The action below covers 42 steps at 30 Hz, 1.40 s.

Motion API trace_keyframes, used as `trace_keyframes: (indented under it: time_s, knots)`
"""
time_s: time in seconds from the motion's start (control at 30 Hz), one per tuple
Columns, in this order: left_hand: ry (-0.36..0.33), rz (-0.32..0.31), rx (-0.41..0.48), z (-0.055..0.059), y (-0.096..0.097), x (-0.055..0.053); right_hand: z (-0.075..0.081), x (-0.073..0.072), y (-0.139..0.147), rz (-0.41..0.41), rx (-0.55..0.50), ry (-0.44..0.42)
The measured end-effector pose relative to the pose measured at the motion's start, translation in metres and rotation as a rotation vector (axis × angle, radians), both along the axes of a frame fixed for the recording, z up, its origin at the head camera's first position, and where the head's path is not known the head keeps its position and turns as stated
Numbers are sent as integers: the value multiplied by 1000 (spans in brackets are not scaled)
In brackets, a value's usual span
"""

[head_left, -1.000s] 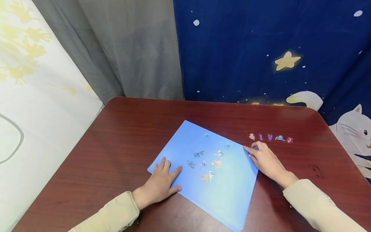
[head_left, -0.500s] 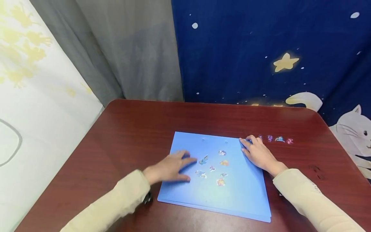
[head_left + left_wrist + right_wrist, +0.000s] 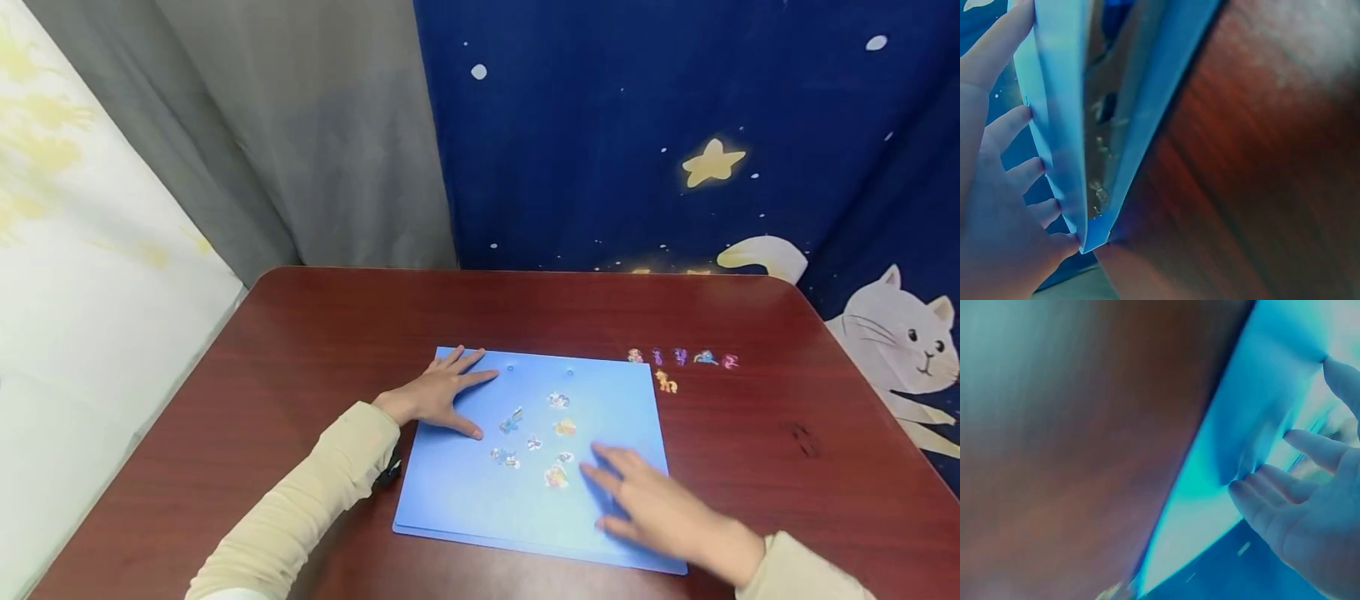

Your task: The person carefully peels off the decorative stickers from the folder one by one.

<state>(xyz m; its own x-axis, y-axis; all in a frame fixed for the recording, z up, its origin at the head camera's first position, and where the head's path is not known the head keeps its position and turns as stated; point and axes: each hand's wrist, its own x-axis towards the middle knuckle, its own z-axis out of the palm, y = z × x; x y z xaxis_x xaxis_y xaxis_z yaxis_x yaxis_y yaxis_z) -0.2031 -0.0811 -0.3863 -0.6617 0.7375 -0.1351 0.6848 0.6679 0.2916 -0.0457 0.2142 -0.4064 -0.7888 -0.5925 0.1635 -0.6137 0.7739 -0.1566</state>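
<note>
A blue sheet (image 3: pixel 457 500) lies flat on a reddish-brown tabletop (image 3: pixel 300 350), a second layer showing along its near edge. My right hand (image 3: pixel 648 496), blurred, reaches over the sheet's right side with fingers straight and apart, holding nothing; I cannot tell how firmly the fingertips meet it. Small colourful stickers (image 3: pixel 565 427) cluster around the sheet's middle. My left hand (image 3: pixel 438 396) rests on the sheet's far left part, fingers spread wide, gripping nothing. Two small round marks (image 3: pixel 511 368) sit near the sheet's far edge. An orange pony-shaped sticker (image 3: pixel 666 382) lies on the tabletop just right of the sheet's far right corner; slightly farther, a row of five stickers (image 3: pixel 679 357) runs rightward from that corner. Well beyond the sheet hang a grey curtain (image 3: pixel 337 150) and, to its right, a navy curtain (image 3: pixel 570 150) with a yellow star (image 3: pixel 712 163) and a pale cat (image 3: pixel 896 342).
</note>
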Motion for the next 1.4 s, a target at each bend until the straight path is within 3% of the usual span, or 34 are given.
trace_keyframes:
  time_s: [0.07, 0.17, 0.37, 0.7, 0.97, 1.13, 1.4]
  knots:
    - [5, 4, 1, 1, -5, 0, -1, 16, -11, 59, 47, -4]
    - [14, 3, 9, 2, -14, 3, -2, 29, -22, 105, 98, -8]
    - [60, 15, 19, -1, -28, 14, 2, 28, -29, 110, 117, -23]
    - [194, 150, -14, -3, -51, 38, 3, -6, -25, -15, 49, -2]
    - [319, 166, -24, -3, -51, 64, -1, -40, -6, -205, 26, -21]
    - [310, 168, 18, -2, -44, 83, -1, -58, -3, -265, 11, -63]
    - [179, 166, 108, -2, -32, 113, -2, -77, -6, -277, -16, -87]
